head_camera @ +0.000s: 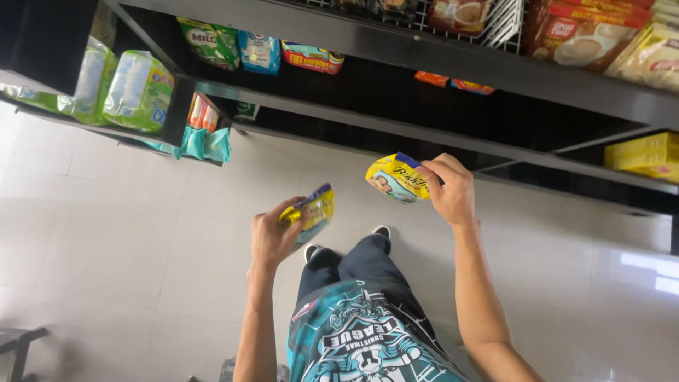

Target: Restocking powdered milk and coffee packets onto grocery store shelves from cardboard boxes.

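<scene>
My left hand (274, 233) grips a yellow and purple snack packet (312, 211) by its lower end, held out over the pale tiled floor. My right hand (447, 189) pinches a second yellow and blue packet (395, 177) by its right edge, raised close to the front of a black shelf unit (396, 37). The two packets are apart, with a gap between them. Below my arms I see my printed teal shirt, dark trousers and shoes.
The black shelves hold green, blue and red packets (212, 42) at upper left, brown and red sachet packs (580, 32) at upper right, and yellow boxes (640, 154) at right. Green wrapped packs (138, 88) sit on a side shelf at left. A dark stand (18, 339) is at lower left.
</scene>
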